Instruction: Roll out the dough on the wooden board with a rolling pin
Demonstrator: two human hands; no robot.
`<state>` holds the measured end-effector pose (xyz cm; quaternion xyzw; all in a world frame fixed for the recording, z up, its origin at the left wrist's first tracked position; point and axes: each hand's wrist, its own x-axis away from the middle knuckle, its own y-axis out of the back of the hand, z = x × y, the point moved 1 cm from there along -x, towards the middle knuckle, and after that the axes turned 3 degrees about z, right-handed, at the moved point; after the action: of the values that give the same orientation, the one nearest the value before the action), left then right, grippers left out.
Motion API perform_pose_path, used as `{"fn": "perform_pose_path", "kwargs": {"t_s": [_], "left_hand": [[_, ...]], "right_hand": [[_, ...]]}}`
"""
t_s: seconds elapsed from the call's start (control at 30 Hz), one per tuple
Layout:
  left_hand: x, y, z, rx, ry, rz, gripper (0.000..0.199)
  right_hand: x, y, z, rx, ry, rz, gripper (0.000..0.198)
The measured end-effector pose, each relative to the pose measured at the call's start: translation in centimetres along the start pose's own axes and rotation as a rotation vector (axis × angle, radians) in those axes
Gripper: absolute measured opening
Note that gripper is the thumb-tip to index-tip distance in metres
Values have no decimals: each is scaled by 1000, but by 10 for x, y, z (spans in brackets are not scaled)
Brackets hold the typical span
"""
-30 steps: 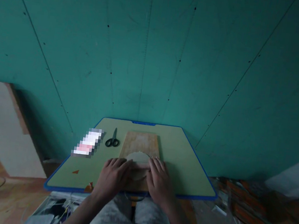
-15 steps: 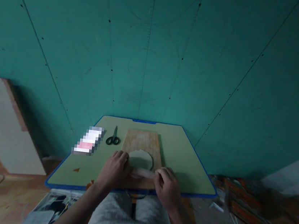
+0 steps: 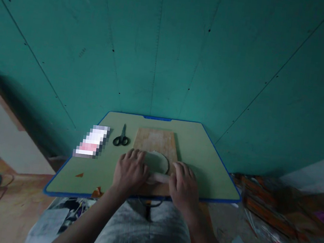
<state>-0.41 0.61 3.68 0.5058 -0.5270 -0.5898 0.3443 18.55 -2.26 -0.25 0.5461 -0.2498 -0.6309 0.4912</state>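
A flat round of pale dough (image 3: pixel 158 163) lies on a wooden board (image 3: pixel 155 137) at the near middle of the small table. Across the near part of the dough rests a light rolling pin (image 3: pixel 159 177). My left hand (image 3: pixel 131 169) is on the pin's left end, its fingers bent over and hiding that end. At the other end, my right hand (image 3: pixel 184 182) covers the pin, thumb towards the middle. Part of the dough's left edge is behind my left hand.
Black-handled scissors (image 3: pixel 121 140) lie left of the board, beside a blurred-out rectangular item (image 3: pixel 93 141). Small orange-brown scraps (image 3: pixel 79 175) are near the table's left front. The blue-edged table (image 3: pixel 204 162) stands against a green wall (image 3: pixel 163 58). Clutter (image 3: pixel 269 213) covers the floor at right.
The view has tilted down and shifted slightly. Both hands remain on the rolling pin, with their fingers now lying further forward over its ends. The dough stays on the board.
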Motion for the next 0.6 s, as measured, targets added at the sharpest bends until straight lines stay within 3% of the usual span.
{"fn": "perform_pose_path", "kwargs": {"t_s": [0.23,0.47,0.6], "left_hand": [[-29,-2,2,-46,-9,18,36],[-65,-5,4,-12,72,188,39],[-81,-6,7,10,62,147,36]], "right_hand": [[-38,-1,-7,113,-91,236,48],[-82,-2,-14,108,-159,429,53],[-106,-7,-17,91,-185,463,50]]}}
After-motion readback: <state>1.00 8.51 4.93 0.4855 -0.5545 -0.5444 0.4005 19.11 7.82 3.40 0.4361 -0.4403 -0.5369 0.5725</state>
